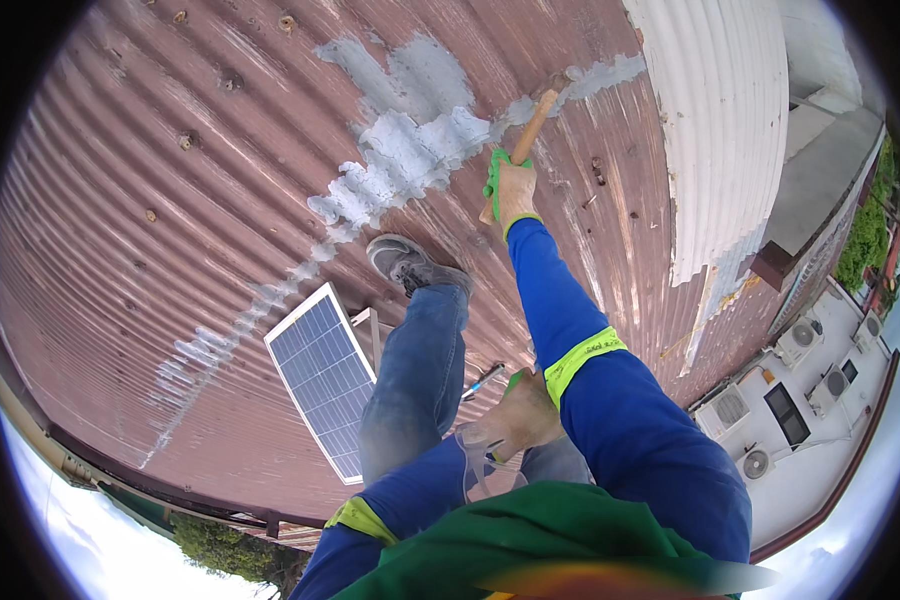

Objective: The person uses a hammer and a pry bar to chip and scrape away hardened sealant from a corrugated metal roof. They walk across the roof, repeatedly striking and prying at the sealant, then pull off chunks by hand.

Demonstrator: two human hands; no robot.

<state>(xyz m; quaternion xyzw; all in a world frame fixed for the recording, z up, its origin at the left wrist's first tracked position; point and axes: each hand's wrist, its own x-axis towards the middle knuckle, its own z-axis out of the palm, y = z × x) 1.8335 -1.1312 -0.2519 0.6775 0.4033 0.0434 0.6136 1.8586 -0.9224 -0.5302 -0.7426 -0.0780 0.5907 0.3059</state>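
Note:
My right hand (514, 187), in a tan and green work glove, reaches out over a brown corrugated metal roof (255, 202). It grips the wooden handle of a hammer-like tool (536, 124). The tool's far end blurs against a grey sealant strip (607, 76), so its head is unclear. My left hand (521, 412), gloved too, is drawn in close to my body beneath the right arm. Its fingers are partly hidden, and whether it holds anything is unclear. Beside it shows a slim blue and black tool (484, 381).
A framed solar panel (322, 382) stands left of my leg. My shoe (412, 262) rests below a thick, rough sealant patch (412, 157). Old fixings (187, 141) stud the roof. White corrugated sheeting (727, 135) lies at right. Air-conditioner units (731, 409) line a wall beyond the edge.

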